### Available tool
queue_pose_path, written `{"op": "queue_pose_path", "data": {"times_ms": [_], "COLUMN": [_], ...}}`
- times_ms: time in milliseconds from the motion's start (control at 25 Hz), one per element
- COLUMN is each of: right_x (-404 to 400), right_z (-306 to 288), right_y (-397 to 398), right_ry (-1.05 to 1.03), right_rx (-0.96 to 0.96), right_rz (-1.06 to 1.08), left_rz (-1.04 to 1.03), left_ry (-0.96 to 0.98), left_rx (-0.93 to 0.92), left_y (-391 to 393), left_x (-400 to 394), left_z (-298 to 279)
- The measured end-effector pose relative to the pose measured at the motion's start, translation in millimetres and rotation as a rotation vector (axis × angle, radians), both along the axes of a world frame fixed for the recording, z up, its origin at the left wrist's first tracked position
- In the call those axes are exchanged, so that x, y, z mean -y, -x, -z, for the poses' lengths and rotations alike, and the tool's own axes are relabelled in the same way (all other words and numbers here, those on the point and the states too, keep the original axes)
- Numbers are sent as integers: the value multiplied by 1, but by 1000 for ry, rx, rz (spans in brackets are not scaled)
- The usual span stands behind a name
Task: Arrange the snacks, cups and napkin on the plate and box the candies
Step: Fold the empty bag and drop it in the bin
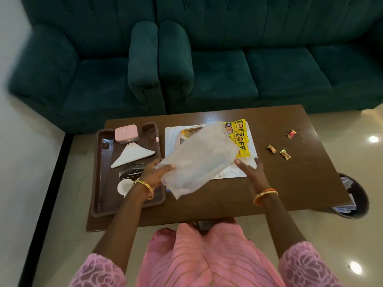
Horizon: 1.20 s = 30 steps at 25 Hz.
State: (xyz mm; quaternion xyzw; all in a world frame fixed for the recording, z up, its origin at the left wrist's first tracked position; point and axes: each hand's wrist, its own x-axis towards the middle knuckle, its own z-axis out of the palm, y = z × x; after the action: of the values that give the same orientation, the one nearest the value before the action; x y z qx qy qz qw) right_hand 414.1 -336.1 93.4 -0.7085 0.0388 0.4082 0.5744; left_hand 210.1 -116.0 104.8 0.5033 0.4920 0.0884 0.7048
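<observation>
Left hand [154, 172] grips a clear plastic bag [196, 160], blocking the plate [238, 172]; right hand [249, 167] open, empty. Yellow packets [241, 139] read "ZOFF".

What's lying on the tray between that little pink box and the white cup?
In the head view, between the pink box and the white cup on the brown tray lie a folded white napkin and, nearer the cup, a shiny dark packet.
</observation>
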Motion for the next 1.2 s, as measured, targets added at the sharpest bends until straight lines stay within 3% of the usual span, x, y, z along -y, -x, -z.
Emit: {"op": "queue_pose_path", "data": {"times_ms": [120,200,280,360,520,640,720,840,1040,1160,1200], "right_x": [-13,-24,-29,-30,-35,-33,-27,-23,-14,-9,-7], "right_z": [2,-1,-8,-9,-6,2,1,-7,-25,-25,-21], "right_y": [43,48,40,30,30,17,9,12,17,17,15], "right_ry": [-217,-360,-362,-265,-77,67,21,-100,-341,-90,-9], "right_rx": [-305,-365,-329,-279,-165,-152,-176,-224,-328,-91,-37], "right_rz": [13,65,71,98,114,154,115,13,-27,-217,-141], "left_rz": [-47,-23,-55,-75,82,207,247,416,333,321,299], "left_ry": [267,330,245,29,-312,-134,80,184,-177,-306,-272], "left_rx": [126,112,8,-114,-225,-285,-228,-163,-88,-165,-151], "left_y": [-14,-25,-33,-39,-46,-54,-60,-71,-95,-96,-96], "left_x": [26,44,56,63,85,77,56,40,71,81,81], "left_z": [10,14,16,17,16,6,-4,-20,-18,-6,-4]}}
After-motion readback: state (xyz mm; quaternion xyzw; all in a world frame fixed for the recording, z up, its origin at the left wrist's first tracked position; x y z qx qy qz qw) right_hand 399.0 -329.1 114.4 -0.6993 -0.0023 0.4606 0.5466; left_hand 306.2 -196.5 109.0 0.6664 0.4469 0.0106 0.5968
